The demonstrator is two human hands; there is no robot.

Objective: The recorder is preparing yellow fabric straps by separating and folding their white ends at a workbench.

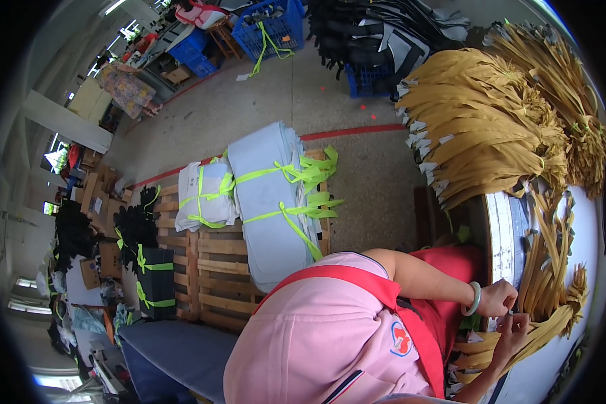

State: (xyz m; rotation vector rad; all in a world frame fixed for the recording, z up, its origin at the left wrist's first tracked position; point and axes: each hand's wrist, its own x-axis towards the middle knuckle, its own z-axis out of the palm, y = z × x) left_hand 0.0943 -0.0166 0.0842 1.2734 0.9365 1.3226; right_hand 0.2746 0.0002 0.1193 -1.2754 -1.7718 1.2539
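Two hands meet at the table edge (498, 222): the left hand (498, 298) (green bangle at the wrist) and right hand (512, 332) pinch a tan strip (542, 330) together. It looks light, limp, best gripped near its end. Farther off, tied bundles (478, 128) pile up. Fingertips are partly hidden.

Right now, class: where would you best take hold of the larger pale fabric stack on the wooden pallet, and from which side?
Probably by the yellow-green straps that bind the fabric stack, at the knots on its right edge, coming from that open floor side. The stack is broad, flat and soft, so the straps look like the only firm hold.
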